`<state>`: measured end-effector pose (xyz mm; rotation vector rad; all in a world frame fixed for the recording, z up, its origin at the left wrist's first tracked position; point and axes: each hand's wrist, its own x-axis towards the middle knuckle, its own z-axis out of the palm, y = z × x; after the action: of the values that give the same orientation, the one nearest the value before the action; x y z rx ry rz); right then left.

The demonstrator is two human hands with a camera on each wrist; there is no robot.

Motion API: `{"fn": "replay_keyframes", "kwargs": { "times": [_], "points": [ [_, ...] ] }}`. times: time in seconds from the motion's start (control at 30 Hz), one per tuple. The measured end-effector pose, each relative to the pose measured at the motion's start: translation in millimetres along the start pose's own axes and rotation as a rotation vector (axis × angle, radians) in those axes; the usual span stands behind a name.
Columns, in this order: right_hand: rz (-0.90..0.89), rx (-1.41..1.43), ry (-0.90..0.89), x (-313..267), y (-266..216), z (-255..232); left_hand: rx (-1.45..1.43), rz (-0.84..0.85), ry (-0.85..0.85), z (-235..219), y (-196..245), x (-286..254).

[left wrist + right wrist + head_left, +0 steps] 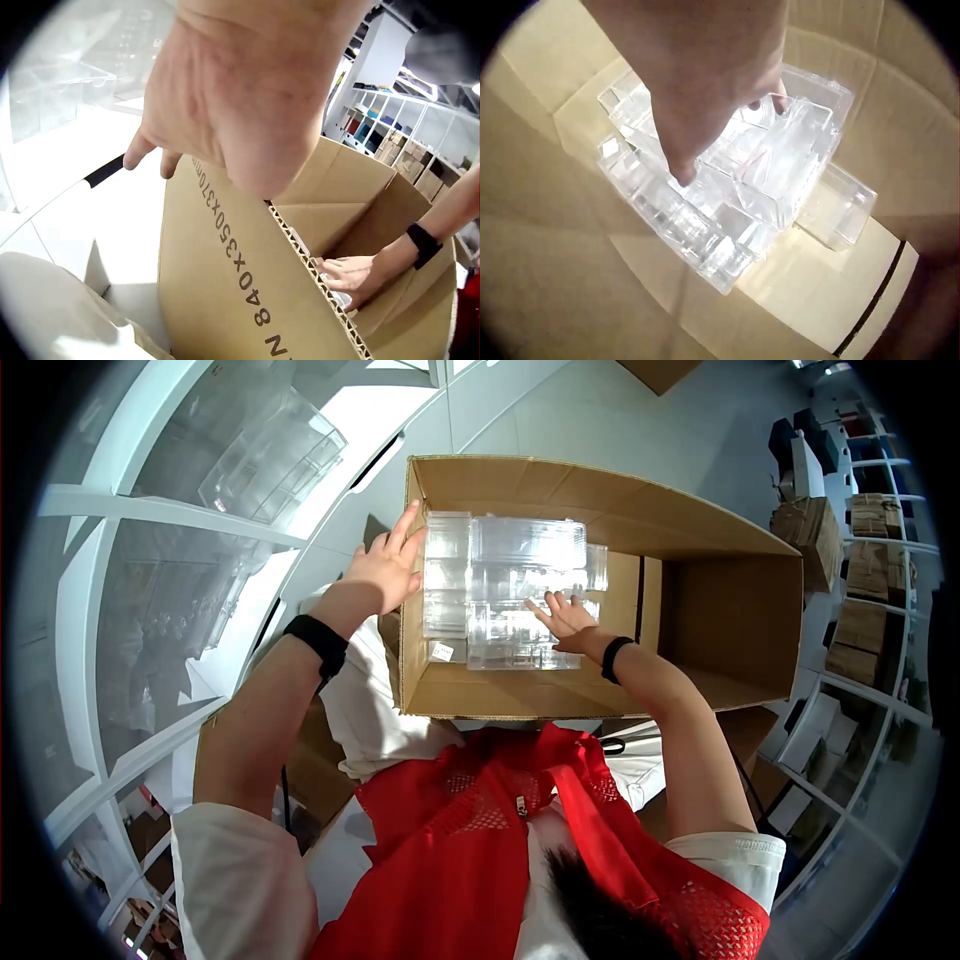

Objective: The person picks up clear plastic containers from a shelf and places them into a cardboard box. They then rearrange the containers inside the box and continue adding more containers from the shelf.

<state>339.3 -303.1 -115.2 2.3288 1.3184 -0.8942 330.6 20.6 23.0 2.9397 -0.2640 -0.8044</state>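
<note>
A long open cardboard box (730,622) lies in front of the person, with several clear plastic containers (528,545) stacked at its left end. The left hand (385,567) rests on the box's left edge, fingers extended; in the left wrist view that hand (225,112) is over the printed end wall (232,270). Inside the box, the right hand (568,622) touches the clear containers from above with spread fingers. From the right wrist view, the right hand (705,97) has its thumb and fingertips on the containers (780,165); whether it grips one is unclear.
White-framed cabinets with clear containers (270,460) stand on the left. Shelves with brown cartons (860,635) line the right side, and another carton (815,540) is beyond the box's right end. Part of a cardboard piece (660,372) shows at the top.
</note>
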Motion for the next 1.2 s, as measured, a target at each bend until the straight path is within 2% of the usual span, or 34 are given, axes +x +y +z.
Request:
{"fn": "replay_keyframes", "kwargs": {
  "times": [0.13, 0.17, 0.27, 0.3, 0.4, 0.57, 0.7, 0.8, 0.93, 0.97, 1.07, 1.2],
  "points": [
    [-0.075, 0.036, -0.031, 8, 2, 23, -0.039, 0.012, 0.014, 0, -1, 0],
    [-0.141, -0.004, -0.005, 8, 0, 30, -0.049, 0.013, 0.011, -1, 0, 1],
    [-0.112, 0.042, -0.092, 9, -10, 44, -0.061, 0.041, 0.037, -2, 1, -2],
    [-0.093, 0.098, -0.044, 6, -11, 45, -0.076, 0.039, 0.03, -5, 2, -1],
    [0.051, 0.316, -0.074, 7, -9, 46, -0.108, 0.045, 0.034, -4, 4, -2],
    [0.0, -0.041, 0.196, 6, -7, 47, -0.092, 0.127, 0.148, 5, -4, -1],
    [0.111, -0.398, 0.493, 26, -16, 98, -0.114, 0.124, 0.078, -1, 1, -1],
    [0.027, -0.276, 0.225, 9, -16, 63, -0.127, 0.145, 0.093, 0, 0, -1],
    [0.009, -0.154, 0.176, 17, -16, 66, -0.106, 0.175, 0.13, 2, -1, -1],
    [0.02, -0.103, 0.09, 19, -15, 66, -0.102, 0.181, 0.135, 2, -1, -1],
    [-0.04, -0.148, 0.136, 30, -14, 71, -0.103, 0.173, 0.139, 3, 1, -1],
    [-0.191, -0.059, 0.134, 34, -32, 41, -0.077, 0.192, 0.147, 3, -1, 0]
  ]
}}
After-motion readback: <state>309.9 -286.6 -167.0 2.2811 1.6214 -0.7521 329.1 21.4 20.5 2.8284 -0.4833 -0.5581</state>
